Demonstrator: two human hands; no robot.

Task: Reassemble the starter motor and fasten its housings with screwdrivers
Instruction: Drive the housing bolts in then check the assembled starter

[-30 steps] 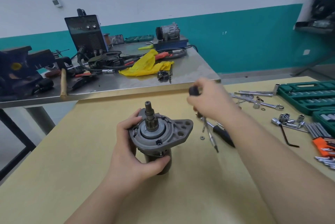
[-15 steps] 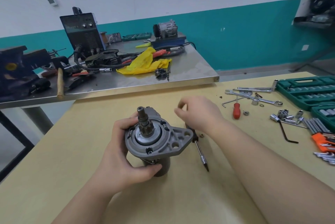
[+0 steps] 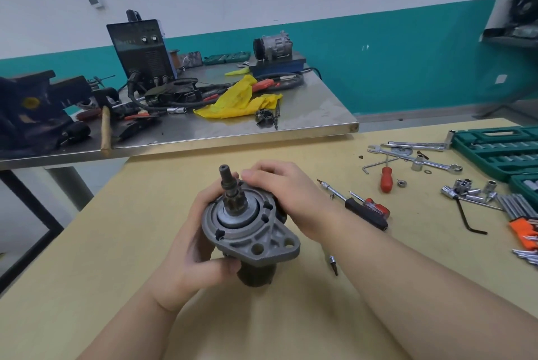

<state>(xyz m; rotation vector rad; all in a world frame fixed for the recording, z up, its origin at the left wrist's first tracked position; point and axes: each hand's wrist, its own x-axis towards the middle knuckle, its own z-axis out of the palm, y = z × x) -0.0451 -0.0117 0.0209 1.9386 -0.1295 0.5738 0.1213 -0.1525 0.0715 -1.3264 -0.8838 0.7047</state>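
I hold the grey starter motor (image 3: pixel 250 233) over the wooden table (image 3: pixel 116 287), tilted, with its shaft pointing up and away from me. My left hand (image 3: pixel 195 266) grips the dark body just under the flanged front housing. My right hand (image 3: pixel 286 195) curls over the housing's far rim beside the shaft; whatever its fingertips touch is hidden. A black-handled screwdriver (image 3: pixel 364 212) lies just right of my right wrist, with a red-and-black one (image 3: pixel 377 206) beside it. A small red-handled screwdriver (image 3: pixel 386 179) lies farther back.
A loose bit (image 3: pixel 333 264) lies near my right forearm. Wrenches (image 3: pixel 407 156), sockets (image 3: pixel 463 188), hex keys (image 3: pixel 471 217) and green socket cases (image 3: pixel 500 153) fill the right side. Behind stands a steel bench (image 3: pixel 320 115) with a vise, a welder and a yellow rag.
My right hand put the screwdriver down on the table and moved left onto the motor's housing. The left hand tilted the motor and brought it closer.
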